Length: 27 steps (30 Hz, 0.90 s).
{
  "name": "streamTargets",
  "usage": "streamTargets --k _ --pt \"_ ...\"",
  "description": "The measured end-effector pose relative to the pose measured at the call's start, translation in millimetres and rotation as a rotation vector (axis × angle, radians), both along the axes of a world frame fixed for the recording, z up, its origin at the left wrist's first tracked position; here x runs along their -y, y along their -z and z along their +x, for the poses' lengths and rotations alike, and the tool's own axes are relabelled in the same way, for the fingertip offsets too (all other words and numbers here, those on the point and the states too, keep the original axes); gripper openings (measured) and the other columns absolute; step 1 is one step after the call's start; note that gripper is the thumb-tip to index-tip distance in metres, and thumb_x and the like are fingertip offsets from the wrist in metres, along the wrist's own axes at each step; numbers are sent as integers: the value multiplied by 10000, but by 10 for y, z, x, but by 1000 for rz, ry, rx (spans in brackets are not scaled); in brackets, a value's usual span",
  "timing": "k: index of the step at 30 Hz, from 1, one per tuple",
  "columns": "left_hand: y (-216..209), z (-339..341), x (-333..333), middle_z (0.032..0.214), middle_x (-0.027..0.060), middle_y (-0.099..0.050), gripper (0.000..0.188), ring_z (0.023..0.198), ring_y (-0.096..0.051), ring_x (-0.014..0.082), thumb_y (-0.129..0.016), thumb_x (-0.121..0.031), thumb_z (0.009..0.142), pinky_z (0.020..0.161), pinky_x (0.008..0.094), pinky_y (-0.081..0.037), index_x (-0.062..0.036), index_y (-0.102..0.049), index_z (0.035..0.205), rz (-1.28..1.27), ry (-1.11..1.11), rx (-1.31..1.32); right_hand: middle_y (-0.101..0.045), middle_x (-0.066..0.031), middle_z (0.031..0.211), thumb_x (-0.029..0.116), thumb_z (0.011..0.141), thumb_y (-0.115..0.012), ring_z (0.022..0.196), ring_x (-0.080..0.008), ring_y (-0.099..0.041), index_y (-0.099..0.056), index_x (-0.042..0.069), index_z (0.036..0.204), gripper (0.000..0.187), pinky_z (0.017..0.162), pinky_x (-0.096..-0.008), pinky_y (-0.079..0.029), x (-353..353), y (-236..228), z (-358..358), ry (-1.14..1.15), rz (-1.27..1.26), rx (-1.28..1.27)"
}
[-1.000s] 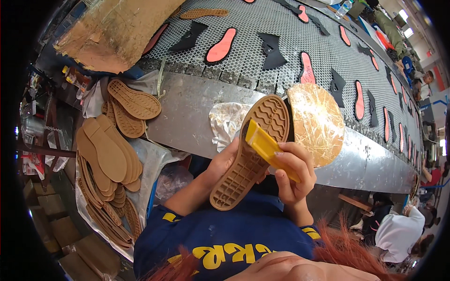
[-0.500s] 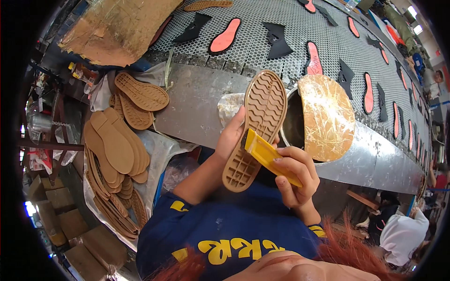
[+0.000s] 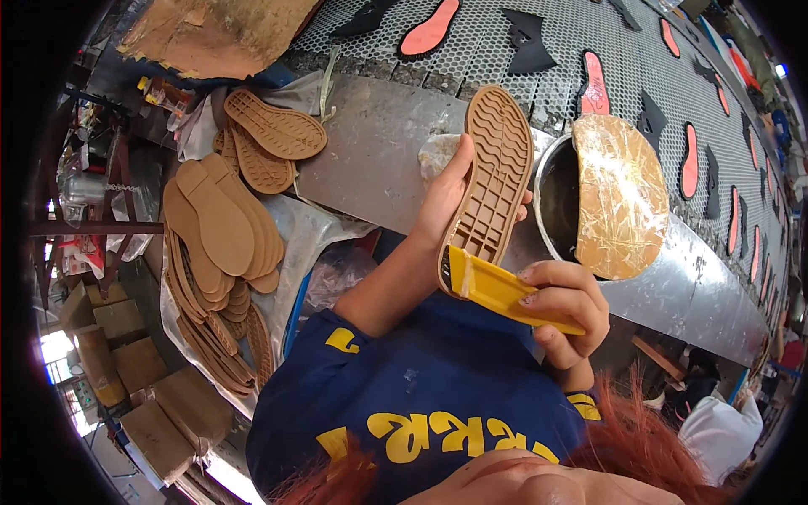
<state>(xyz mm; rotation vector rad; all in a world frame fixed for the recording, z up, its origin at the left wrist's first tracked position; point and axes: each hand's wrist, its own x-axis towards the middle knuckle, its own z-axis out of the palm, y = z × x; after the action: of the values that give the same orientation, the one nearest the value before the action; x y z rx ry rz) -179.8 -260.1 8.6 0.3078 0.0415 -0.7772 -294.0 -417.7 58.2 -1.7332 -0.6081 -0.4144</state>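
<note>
Held up at a tilt in front of a dark blue shirt point(image 3: 421, 353), toe end toward the metal bench point(image 3: 362, 160) and heel end close to the body: a tan sole point(image 3: 492, 172), with wavy ribs and a square grid turned up to view

Wrapped from the left side by the left grip point(image 3: 439, 202), spread only about as wide as the sole, with the thumb along the left rim and fingertips showing past the right one; cannot tell the placing of the fingers hidden underneath

Pinched between thumb and curled fingers in the right grip point(image 3: 576, 310), by the rear part: a flat yellow tool point(image 3: 513, 293), with a dark front edge overlapping the heel end of the sole; cannot tell the firmness of any contact there

Likely light, to judge by the hollow grid and thin walls; probably rubbery, fairly firm across the width but bendy along the length, so apt to flex or twist under a push on the unsupported heel; hardly fragile; perhaps good to hold when dry, more slippery with any wetness on the rim

Best taken by both long edges around the middle, fingers flat across the back, well clear of the ribs and grid, and with more backing toward the heel for steadiness

Just beyond the sole on the right, a round metal pot point(image 3: 551, 189), partly covered by a tan board point(image 3: 623, 198); off to the left, a pile of tan sole pieces point(image 3: 227, 223)
</note>
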Motion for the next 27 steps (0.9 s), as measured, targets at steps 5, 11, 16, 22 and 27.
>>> streamTargets --k 5,11,16,22,27 --pt "-63 -51 34 1032 131 -626 576 816 -663 247 -357 -524 979 643 339 -586 -35 -462 1265 46 -9 -7 -627 -211 982 200 839 -605 898 -297 -641 -659 -20 894 232 803 -360 -509 102 19 139 -178 176 -109" --pt "-106 -114 14 967 144 -651 562 768 -673 240 -371 -516 977 622 331 -584 -23 -520 1201 11 117 -64 -634 -216 976 139 839 -563 895 -311 -633 -654 -34 849 196 805 -368 -498 186 106 463 -551 348 -130" --pt "-149 -178 7 1097 146 -625 520 941 -649 242 -377 -460 995 805 366 -557 -19 -493 1246 -49 169 -89 -640 -252 889 84 856 -572 784 -324 -651 -646 -22 781 150 704 -393 -529 205 123 672 -751 382 -246" --pt "-214 -223 -2 1190 159 -589 492 1052 -610 243 -377 -425 1005 887 368 -526 -34 -458 1292 -73 224 -156 -649 -250 899 80 891 -561 773 -323 -664 -639 -9 791 155 706 -395 -539 256 93 800 -885 278 -263" --pt "-165 -189 -78 1108 147 -629 490 942 -659 231 -395 -424 1000 796 330 -566 -30 -469 1282 -12 236 -121 -647 -203 991 43 911 -525 745 -187 -599 -635 -16 871 131 665 -266 -474 386 120 807 -782 306 -161"
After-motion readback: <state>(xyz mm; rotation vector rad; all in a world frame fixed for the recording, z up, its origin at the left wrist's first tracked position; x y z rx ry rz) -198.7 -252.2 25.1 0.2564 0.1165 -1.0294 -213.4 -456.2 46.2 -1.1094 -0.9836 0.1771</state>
